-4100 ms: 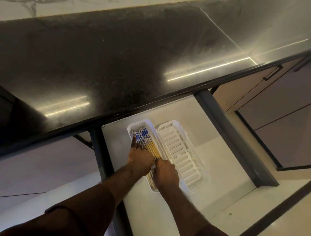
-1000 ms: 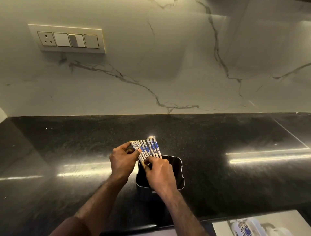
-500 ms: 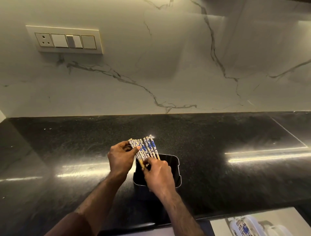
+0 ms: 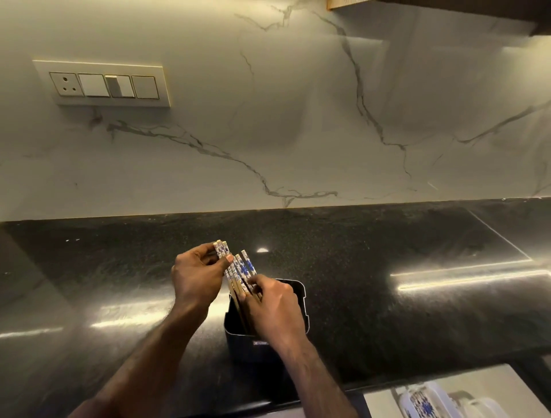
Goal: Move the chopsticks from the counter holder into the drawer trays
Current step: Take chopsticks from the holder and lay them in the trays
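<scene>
A black square holder (image 4: pixel 298 301) stands on the dark counter (image 4: pixel 387 313). Several chopsticks (image 4: pixel 240 270) with blue-and-white patterned tops and wooden shafts stick up out of it. My left hand (image 4: pixel 196 276) pinches a few of the chopstick tops between thumb and fingers and holds them a little higher than the others. Over the holder's mouth, my right hand (image 4: pixel 272 310) has its fingers closed on the shafts of the other chopsticks. At the bottom right edge the open drawer (image 4: pixel 387 401) shows a white tray (image 4: pixel 441 390) with chopsticks (image 4: pixel 423 402) lying in it.
A marble backsplash (image 4: pixel 298 119) rises behind the counter, with a switch and socket panel (image 4: pixel 103 85) at the upper left. Bright light reflections streak the counter on both sides. A wooden cabinet edge (image 4: pixel 346 3) shows at the top.
My left hand has drawn a few chopsticks up and to the left, apart from the rest of the fan. The right hand stays on the others at the holder.
</scene>
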A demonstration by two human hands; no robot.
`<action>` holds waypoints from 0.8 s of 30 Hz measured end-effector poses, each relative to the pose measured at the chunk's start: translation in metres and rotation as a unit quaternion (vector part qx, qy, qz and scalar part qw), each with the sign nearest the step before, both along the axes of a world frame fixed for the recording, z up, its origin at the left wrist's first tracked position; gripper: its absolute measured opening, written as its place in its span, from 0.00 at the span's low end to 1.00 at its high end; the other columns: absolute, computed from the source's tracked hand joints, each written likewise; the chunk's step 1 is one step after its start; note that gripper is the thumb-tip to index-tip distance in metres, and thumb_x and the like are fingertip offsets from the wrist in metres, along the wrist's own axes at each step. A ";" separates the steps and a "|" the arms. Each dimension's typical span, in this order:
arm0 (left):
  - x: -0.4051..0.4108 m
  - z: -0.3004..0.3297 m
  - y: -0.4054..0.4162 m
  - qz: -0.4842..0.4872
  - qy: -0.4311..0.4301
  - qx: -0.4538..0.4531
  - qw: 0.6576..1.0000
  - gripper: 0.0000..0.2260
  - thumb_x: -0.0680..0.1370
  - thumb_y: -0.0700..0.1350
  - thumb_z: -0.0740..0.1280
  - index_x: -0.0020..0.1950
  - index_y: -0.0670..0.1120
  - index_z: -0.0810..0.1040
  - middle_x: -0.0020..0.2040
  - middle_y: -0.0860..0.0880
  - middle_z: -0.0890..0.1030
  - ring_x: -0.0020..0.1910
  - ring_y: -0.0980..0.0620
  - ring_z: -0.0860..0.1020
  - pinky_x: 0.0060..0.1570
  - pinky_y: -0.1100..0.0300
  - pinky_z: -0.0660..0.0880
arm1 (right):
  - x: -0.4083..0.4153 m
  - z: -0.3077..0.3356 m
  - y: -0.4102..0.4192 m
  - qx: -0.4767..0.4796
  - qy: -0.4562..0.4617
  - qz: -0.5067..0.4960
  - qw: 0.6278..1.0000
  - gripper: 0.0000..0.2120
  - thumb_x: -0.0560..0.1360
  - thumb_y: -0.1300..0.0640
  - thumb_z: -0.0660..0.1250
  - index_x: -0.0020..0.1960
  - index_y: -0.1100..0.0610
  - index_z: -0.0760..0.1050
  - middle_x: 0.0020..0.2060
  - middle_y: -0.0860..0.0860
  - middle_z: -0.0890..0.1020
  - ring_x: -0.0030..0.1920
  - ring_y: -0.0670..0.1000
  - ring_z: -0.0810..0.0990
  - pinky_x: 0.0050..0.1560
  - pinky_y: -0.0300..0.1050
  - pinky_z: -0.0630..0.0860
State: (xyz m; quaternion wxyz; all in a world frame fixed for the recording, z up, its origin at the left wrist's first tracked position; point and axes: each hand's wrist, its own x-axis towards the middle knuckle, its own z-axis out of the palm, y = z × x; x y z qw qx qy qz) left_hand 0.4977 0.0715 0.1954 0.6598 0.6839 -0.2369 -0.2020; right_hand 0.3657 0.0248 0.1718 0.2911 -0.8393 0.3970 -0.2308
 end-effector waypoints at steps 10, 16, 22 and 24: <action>-0.001 0.068 0.016 -0.159 -0.037 -0.036 0.986 0.14 0.69 0.34 0.74 0.53 0.43 0.82 0.44 0.45 0.86 0.45 0.48 0.85 0.44 0.55 0.81 | -0.002 0.029 -0.005 0.105 -0.076 0.097 0.987 0.08 0.79 0.51 0.63 0.54 0.50 0.80 0.41 0.49 0.84 0.39 0.46 0.80 0.43 0.48 0.77; 0.004 0.113 0.026 -0.172 -0.007 -0.085 0.981 0.15 0.69 0.32 0.73 0.53 0.42 0.82 0.43 0.45 0.86 0.43 0.49 0.85 0.40 0.60 0.82 | -0.015 0.034 0.004 0.207 -0.093 0.124 0.966 0.09 0.80 0.52 0.64 0.57 0.51 0.80 0.45 0.50 0.84 0.47 0.51 0.82 0.53 0.55 0.81; 0.003 0.152 0.041 -0.181 -0.005 -0.148 0.972 0.13 0.67 0.33 0.72 0.49 0.44 0.81 0.39 0.47 0.87 0.38 0.51 0.85 0.35 0.63 0.80 | -0.033 0.043 0.027 0.380 -0.174 0.141 0.897 0.11 0.80 0.51 0.64 0.60 0.50 0.79 0.56 0.56 0.83 0.50 0.51 0.81 0.56 0.51 0.79; 0.000 0.157 0.047 -0.189 -0.005 -0.151 0.970 0.12 0.68 0.33 0.72 0.50 0.44 0.81 0.39 0.48 0.87 0.39 0.51 0.85 0.35 0.63 0.80 | -0.039 0.048 0.036 0.411 -0.208 0.134 0.877 0.12 0.79 0.52 0.65 0.60 0.54 0.79 0.55 0.60 0.83 0.49 0.53 0.81 0.55 0.49 0.80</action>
